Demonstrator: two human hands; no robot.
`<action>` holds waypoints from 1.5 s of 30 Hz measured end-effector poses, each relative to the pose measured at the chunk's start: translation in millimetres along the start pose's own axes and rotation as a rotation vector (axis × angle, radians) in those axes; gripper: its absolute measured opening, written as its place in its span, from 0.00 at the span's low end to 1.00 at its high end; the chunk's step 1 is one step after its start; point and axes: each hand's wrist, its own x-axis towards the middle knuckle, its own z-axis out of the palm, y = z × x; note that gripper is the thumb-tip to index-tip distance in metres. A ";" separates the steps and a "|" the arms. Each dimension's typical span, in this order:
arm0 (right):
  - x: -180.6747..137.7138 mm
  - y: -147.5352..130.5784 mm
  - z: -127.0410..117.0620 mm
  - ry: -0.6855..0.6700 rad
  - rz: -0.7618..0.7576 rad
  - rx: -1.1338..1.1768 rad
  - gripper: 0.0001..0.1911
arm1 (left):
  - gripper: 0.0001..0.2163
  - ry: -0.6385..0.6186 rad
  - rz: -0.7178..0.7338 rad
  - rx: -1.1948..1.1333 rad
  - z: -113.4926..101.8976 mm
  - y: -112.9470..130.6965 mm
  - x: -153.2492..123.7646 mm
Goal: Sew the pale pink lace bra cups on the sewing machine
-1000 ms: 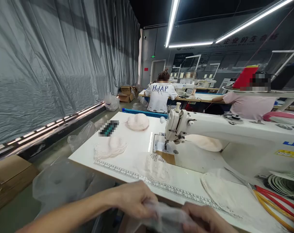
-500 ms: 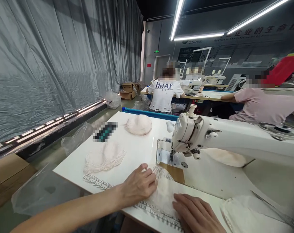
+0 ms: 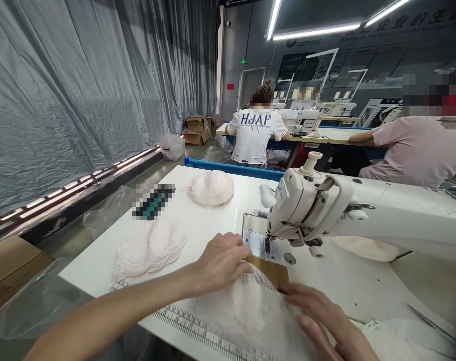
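A white lace piece (image 3: pixel 250 306) lies on the white sewing table (image 3: pixel 198 220), just in front of the needle of a white sewing machine (image 3: pixel 325 210). My left hand (image 3: pixel 222 260) rests on the lace's left edge, fingers curled down onto it. Flat on the lace's right side lies my right hand (image 3: pixel 325 321), its fingers stretched out. Both hands press the fabric near the metal needle plate (image 3: pixel 256 240).
A stack of white lace pieces (image 3: pixel 149 248) lies at the left of the table, and a round pile of fabric (image 3: pixel 212 188) sits at the back. A printed ruler (image 3: pixel 198 331) runs along the front edge. Other people sit at sewing tables behind. Clear plastic bags (image 3: pixel 43 301) hang at the left.
My hands came up from below the table edge with fabric, laid it on the lace piece, and slid it toward the needle. The view has tilted downward.
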 end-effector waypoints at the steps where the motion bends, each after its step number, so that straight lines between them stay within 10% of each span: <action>1: 4.8 1.2 2.3 -0.005 0.033 0.017 0.12 | 0.10 -0.021 -0.048 0.015 4.6 -2.3 9.2; 7: 37.0 -8.1 27.4 -0.044 0.100 0.115 0.15 | 0.13 -0.226 -0.174 -0.122 16.5 -4.8 20.5; 15: 61.3 -23.1 23.9 -0.182 0.234 0.473 0.14 | 0.06 -0.116 -0.056 -0.545 14.4 -9.8 -3.0; 21: 57.1 -23.4 20.8 -0.168 0.309 0.449 0.17 | 0.27 -0.061 -0.136 -0.672 18.0 -5.7 -0.4; 28: 57.2 -12.2 19.4 -0.139 0.314 0.378 0.14 | 0.06 0.080 -0.177 -0.762 26.1 5.1 8.5; 45: 48.9 21.2 15.4 -0.003 0.149 -0.046 0.12 | 0.07 -0.029 -0.175 -0.457 37.4 7.2 48.2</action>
